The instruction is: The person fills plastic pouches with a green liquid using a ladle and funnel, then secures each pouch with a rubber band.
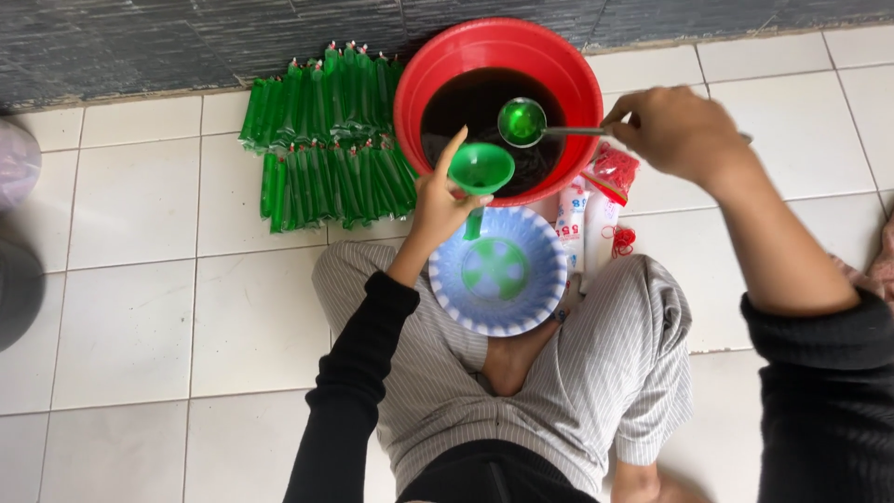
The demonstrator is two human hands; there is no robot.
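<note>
Your lap nearest; left hand (438, 200) pinches green funnel (480, 168), right hand (675, 130) clasps ladle (523, 121) over half-full red basin (582, 84); many filled green packets (321, 140) left of funnel.

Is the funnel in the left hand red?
No, the funnel held by the left hand is green; the big basin behind it is red.

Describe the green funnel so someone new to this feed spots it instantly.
Start at the big red basin of dark liquid by the wall. At its near rim, just above the blue-and-white bowl, the left hand holds the green funnel. Unlike the green ladle over the liquid, held by the right hand, it has a spout underneath and no long metal handle.
</note>
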